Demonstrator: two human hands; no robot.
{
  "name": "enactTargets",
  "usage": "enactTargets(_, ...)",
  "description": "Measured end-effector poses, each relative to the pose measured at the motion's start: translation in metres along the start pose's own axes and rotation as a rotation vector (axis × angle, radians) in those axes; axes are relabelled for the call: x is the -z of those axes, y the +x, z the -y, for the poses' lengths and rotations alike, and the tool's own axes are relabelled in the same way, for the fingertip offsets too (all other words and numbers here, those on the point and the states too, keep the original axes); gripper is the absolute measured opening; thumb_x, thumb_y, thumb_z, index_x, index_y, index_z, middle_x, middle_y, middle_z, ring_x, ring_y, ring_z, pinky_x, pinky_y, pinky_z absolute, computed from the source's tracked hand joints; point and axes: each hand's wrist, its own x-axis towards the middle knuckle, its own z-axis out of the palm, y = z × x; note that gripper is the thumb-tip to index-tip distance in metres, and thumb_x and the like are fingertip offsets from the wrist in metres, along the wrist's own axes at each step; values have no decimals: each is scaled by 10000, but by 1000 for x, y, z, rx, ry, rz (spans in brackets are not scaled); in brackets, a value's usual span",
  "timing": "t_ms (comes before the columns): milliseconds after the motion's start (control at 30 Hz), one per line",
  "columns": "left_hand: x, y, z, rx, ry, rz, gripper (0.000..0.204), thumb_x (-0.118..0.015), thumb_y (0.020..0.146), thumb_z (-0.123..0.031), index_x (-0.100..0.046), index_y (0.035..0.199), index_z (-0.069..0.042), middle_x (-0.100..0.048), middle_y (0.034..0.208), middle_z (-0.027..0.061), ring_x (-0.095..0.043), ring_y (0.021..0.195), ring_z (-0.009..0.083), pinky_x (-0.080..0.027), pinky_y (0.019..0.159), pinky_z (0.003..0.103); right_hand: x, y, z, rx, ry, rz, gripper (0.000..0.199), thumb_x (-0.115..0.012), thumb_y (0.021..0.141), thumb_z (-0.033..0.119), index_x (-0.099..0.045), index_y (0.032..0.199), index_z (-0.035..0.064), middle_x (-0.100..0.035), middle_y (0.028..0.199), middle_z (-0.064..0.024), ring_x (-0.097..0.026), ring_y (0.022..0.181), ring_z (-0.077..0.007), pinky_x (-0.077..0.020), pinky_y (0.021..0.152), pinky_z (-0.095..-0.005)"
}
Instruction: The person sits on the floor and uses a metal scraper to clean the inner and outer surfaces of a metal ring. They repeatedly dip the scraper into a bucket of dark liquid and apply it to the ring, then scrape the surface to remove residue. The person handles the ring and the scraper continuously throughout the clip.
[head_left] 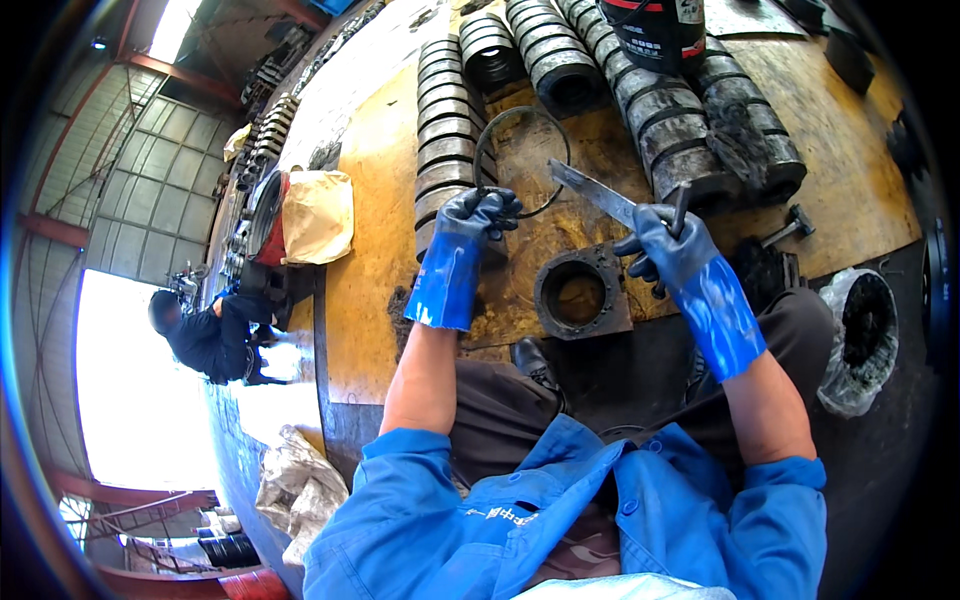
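A thin dark ring stands up from my left hand, whose gloved fingers are closed around its lower edge. My right hand grips a flat, blade-like metal tool, its tip pointing up and left towards the ring without touching it. Whether the tool is a file or a knife I cannot tell. Blue gloves with dark palms cover both hands. Below and between them, a square metal block with a round bore lies near my shoe.
Long rows of grooved metal cylinders lie ahead on the stained board, with a black-and-red bucket at the back. A hammer and a plastic-wrapped ring lie at the right. A bent-over person is at the far left.
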Motion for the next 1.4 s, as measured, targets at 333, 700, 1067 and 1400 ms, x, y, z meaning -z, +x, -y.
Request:
enactTargets(333,-10,-1,7,2,-178,183,208,-590,940,-156,-650,1042,15,-709,899,118,-685,757,167,-518,582,257,18,22,-5,-286,301,-72,435,-535,954,406,-604,1065,-8,-706,827,-121,-612,532,-124,-474,475,-228)
enactTargets(700,-44,-20,-20,60,77,88,195,-569,940,-122,-668,998,35,-691,823,108,-650,716,159,-530,619,265,-5,12,-6,1025,-965,-145,323,-672,828,245,-618,1120,118,-621,736,-54,-618,563,-211,-476,502,-354)
enactTargets(1067,7,7,1,40,-55,-112,251,-547,957,-220,-657,1076,-29,-718,925,125,-696,730,196,-513,553,267,8,14,-10,916,-495,-122,296,-673,847,161,-642,1119,49,-672,831,-103,-635,615,-196,-513,564,-312)
enactTargets(1400,13,4,-9,29,-532,-272,278,-531,968,-230,-616,1150,-39,-700,1035,134,-679,745,195,-493,541,286,35,5,12,165,346,-106,360,-560,957,305,-616,1110,-17,-698,835,-132,-644,595,-160,-530,513,-270)
